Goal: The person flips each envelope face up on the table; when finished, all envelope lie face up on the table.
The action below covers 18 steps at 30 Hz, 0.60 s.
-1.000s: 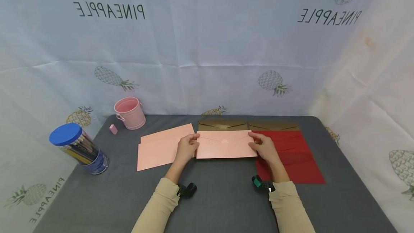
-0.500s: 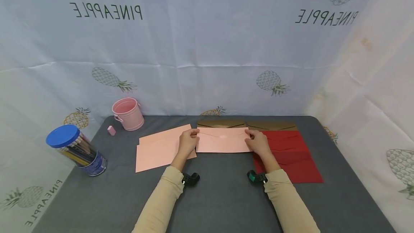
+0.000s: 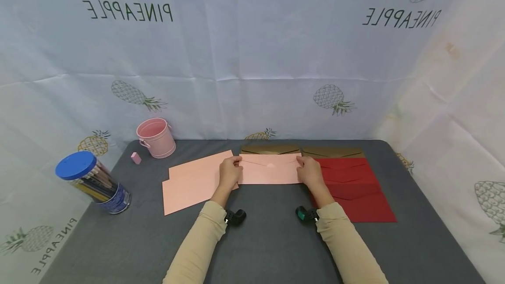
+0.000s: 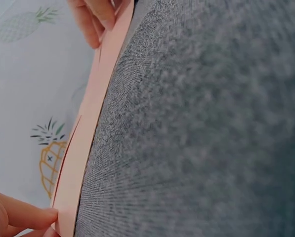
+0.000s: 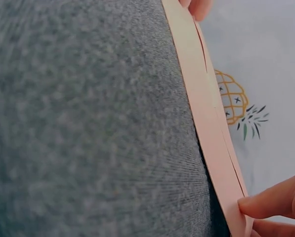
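Observation:
A pink envelope [image 3: 270, 170] with its flap side showing lies across the middle of the table, over the lower part of the gold envelopes. My left hand [image 3: 230, 172] pinches its left end, thumb on the near face. At the other end my right hand [image 3: 309, 172] does the same; in the right wrist view the thumb [image 5: 253, 205] presses the face while fingers go behind. Along its upper part runs the flap line, seen in both wrist views. Two more pink envelopes [image 3: 189, 192] overlap beside my left hand, partly covered by it.
Gold envelopes [image 3: 333, 152] lie along the back edge. Overlapping red envelopes [image 3: 359, 192] are right of and partly under my right arm. At the left stand a pink bucket [image 3: 158, 139], a small pink block [image 3: 136, 157] and a blue-lidded jar [image 3: 96, 183] of pencils.
Both hands have moved the pink envelope a little away from me, toward the back of the table. The nearer pink envelope at the left has slid slightly left and toward me.

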### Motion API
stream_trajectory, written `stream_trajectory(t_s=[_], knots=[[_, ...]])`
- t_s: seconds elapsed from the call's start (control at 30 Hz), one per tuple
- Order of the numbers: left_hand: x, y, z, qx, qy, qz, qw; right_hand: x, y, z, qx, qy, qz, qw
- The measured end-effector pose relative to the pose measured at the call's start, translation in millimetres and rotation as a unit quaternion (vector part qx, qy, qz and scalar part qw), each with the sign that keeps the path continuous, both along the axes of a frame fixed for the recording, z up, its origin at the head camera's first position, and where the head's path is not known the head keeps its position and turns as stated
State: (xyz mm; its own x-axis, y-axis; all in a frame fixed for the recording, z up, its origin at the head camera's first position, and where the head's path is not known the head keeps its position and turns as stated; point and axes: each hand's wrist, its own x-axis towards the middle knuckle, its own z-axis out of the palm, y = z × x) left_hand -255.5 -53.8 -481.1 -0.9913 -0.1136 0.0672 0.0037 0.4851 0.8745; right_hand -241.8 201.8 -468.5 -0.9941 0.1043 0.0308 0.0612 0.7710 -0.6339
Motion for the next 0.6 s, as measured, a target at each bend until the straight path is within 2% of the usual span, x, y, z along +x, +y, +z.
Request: stream_trajectory(t_s=[0.17,0.37,0.5,0.6], knots=[[-1.3,4,3.3,-0.025,-0.003,0.006,0.9997,1.3,-4,2.2,0.016,-0.011,-0.010,1.000],[0.4,6,4.1,-0.065,0.022,0.008,0.9976,3.4,-8,4.3,0.047,-0.019,-0.017,0.999],[2.2,5,2.5,-0.065,0.036,0.004,0.9972,4.3,-11,2.9,0.071,-0.010,-0.018,0.997],[2.7,3,-0.7,-0.061,0.043,0.002,0.9972,6.2,-14,1.4,0.093,0.014,-0.016,0.995]])
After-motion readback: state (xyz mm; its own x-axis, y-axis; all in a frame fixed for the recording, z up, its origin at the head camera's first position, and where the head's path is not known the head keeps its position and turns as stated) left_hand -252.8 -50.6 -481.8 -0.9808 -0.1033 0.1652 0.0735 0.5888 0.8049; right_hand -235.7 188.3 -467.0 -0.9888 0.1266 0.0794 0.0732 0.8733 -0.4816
